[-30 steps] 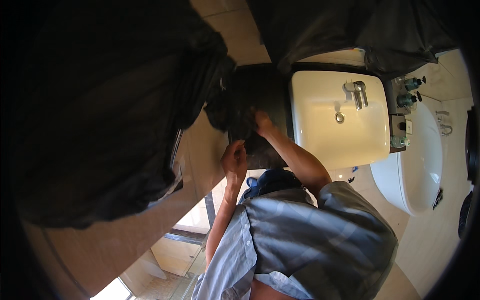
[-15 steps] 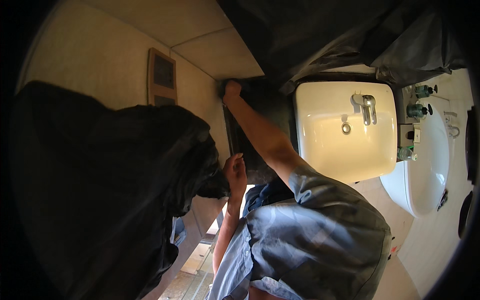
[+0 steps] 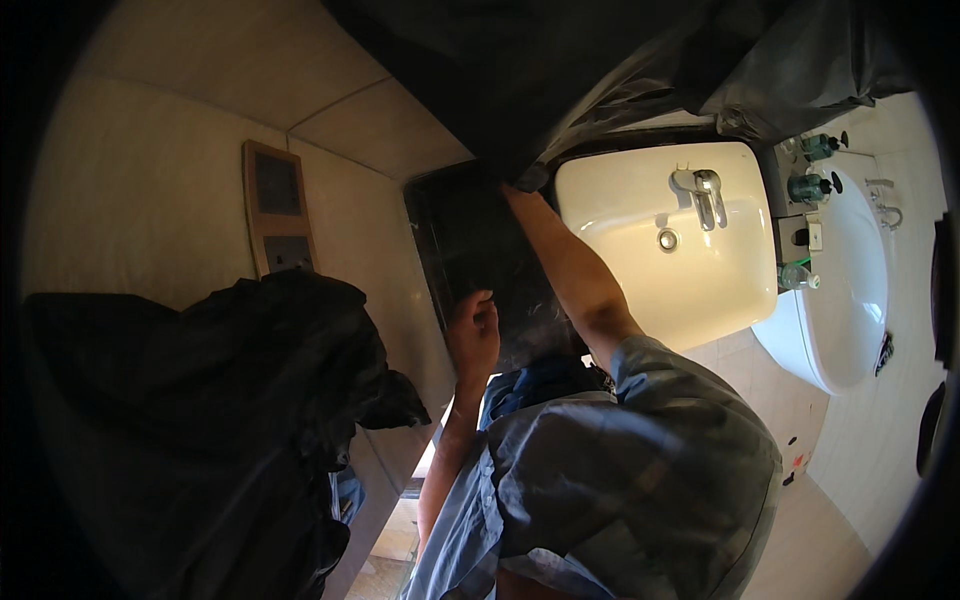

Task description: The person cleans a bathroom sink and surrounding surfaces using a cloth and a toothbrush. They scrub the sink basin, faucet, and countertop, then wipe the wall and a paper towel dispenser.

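Over the black countertop [image 3: 465, 240], my left hand [image 3: 473, 332] hangs near its left edge with loosely curled fingers and nothing visible in them. My right hand [image 3: 520, 192] reaches to the back of the counter, left of the cream sink [image 3: 650, 300]. A small dark grey bundle [image 3: 534, 178], perhaps cloth, shows at that hand. Its fingers are mostly hidden under the hanging black sheet [image 3: 480, 90], so what they grip is unclear.
A chrome faucet [image 3: 708, 200] stands on the sink's back rim. Soap pump bottles [image 3: 808, 187] and a clear bottle [image 3: 798, 277] line the right, beside a mirrored basin [image 3: 850, 290]. Black fabric [image 3: 200, 400] hangs at left, below a framed wall socket panel [image 3: 277, 200].
My right hand has moved right along the back of the counter, from the wall corner toward the sink. My left hand stays near the counter's left edge. The view has shifted slightly.
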### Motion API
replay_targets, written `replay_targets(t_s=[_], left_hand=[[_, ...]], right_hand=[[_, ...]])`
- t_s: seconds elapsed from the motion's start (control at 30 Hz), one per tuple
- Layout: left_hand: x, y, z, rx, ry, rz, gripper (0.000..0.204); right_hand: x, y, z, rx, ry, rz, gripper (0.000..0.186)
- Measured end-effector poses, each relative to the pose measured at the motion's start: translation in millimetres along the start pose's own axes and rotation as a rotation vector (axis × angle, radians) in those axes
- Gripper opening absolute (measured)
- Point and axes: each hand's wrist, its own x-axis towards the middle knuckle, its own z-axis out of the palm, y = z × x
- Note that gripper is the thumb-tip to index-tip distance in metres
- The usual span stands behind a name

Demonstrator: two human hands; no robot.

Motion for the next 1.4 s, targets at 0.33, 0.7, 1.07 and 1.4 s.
replay_targets(t_s=[0.33,0.7,1.07,1.4], left_hand=[[-1,-2,-4,0.032,-0.056,-0.022,0.025],[1,-9,1,0.019,-0.022,-0.040,0.025],[18,15,43,-0.046,-0.159,-0.016,0.027],[35,24,64,0.073,-0.190,-0.013,0.024]], right_hand=[[30,34,-34,0.002,0.036,0.175,0.045],[36,23,-41,0.045,0.066,0.123,0.042],[97,130,-118,-0.008,0.120,0.262,0.038],[138,233,-147,-0.047,0.128,0.465,0.035]])
